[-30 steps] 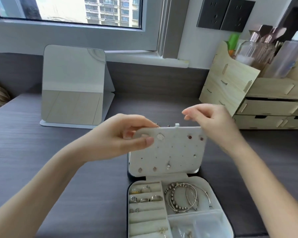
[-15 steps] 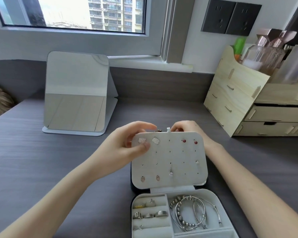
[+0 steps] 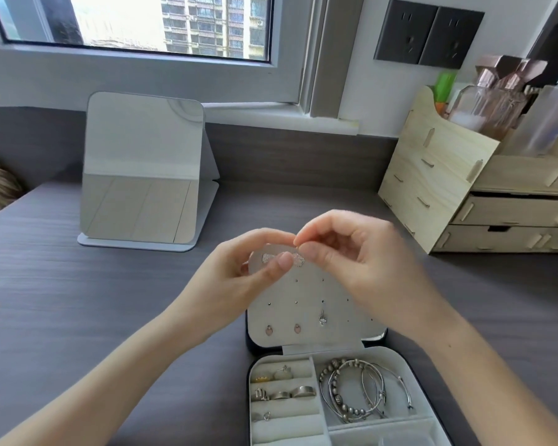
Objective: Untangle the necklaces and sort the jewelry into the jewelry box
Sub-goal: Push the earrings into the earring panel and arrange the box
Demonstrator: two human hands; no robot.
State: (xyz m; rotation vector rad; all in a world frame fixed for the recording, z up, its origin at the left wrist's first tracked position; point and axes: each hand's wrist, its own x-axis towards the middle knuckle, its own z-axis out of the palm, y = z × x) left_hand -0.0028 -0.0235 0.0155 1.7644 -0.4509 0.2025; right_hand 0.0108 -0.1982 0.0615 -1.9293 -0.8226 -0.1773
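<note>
Counter: a grey wood-grain counter carries everything.
Jewelry box: a dark box with cream lining lies open at the near edge, between the two forearms.
Earring panel: a cream punched panel stands up from the box's back hinge, facing the person.
Left hand: the left hand grips the panel's upper left corner. The thumb presses on the front and the other fingers curl behind.
Right hand: the right hand is at the panel's top edge. Its thumb and forefinger pinch at the right sparkly stud, and the other fingers are loosely curled. The contact itself is blurred.
Top row: a left sparkly stud sits in the panel just beside the left thumb, which lies between the two studs.
Bottom row: two pink heart studs are pinned side by side, with a small silver drop earring just to their right.
Ring rolls: the box's left compartment holds silver band rings tucked in its slots, with a small gold piece one row up.
Bracelets: beaded and thin silver bangles lie overlapped in the right compartment.
Necklaces: I cannot tell where they are.
Mirror: a white rounded standing mirror tilts back at the left rear of the counter, well apart from the box.
Organizer: a pale wooden drawer organizer stands at the right rear and holds glass bottles with copper caps.
Wall: a window is behind the mirror, and two dark sockets are above the organizer.
</note>
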